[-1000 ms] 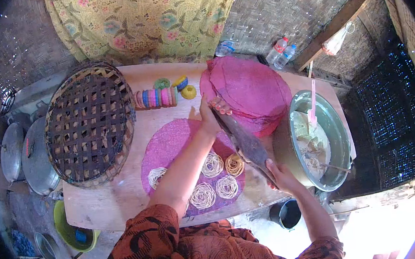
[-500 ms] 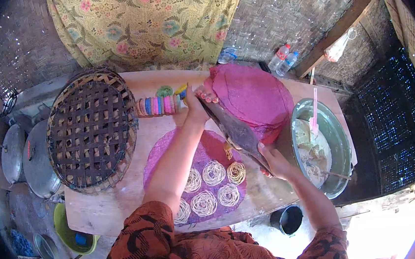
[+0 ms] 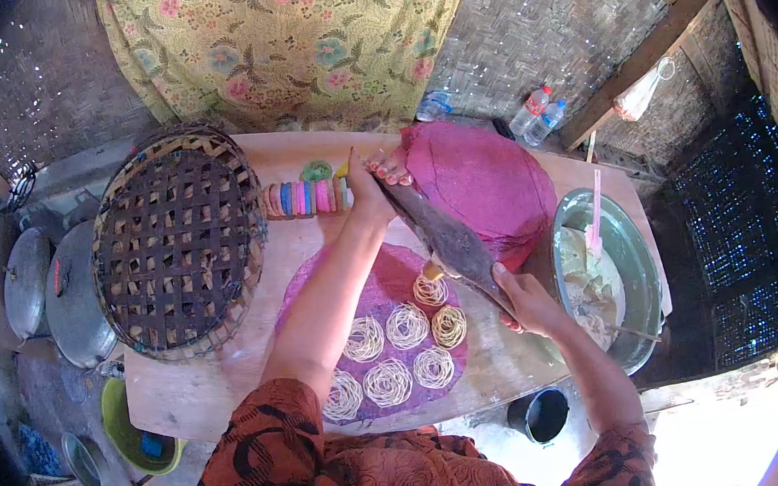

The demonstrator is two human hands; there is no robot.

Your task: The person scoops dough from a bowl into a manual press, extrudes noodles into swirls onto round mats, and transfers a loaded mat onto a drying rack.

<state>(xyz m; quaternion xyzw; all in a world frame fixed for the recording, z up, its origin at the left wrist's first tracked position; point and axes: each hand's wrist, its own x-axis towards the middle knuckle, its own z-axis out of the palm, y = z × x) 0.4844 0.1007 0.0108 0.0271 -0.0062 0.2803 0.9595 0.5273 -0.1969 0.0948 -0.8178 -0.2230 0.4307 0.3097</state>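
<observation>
A long dark wooden tool (image 3: 444, 234) slants over the table, held at both ends. My left hand (image 3: 373, 187) is wrapped round its upper end and my right hand (image 3: 531, 300) grips the lower end. Under its middle a pale yellowish piece (image 3: 432, 270) sticks out, just above a noodle coil (image 3: 430, 289). Several more round coils of pale strands, such as one coil (image 3: 387, 383), lie on a round purple mesh sheet (image 3: 391, 261). My left forearm covers part of that sheet.
A woven basket tray (image 3: 181, 247) stands at the left, beside a row of coloured rings (image 3: 306, 197). Stacked pink sheets (image 3: 481, 184) lie behind the tool. A green basin (image 3: 645, 258) of pale dough is at the right, with bottles (image 3: 531, 110) behind the table.
Another coil has formed on the sheet below the tool, where loose strands hung half a second ago. The tool and both hands have moved slightly down and across since the first frame.
</observation>
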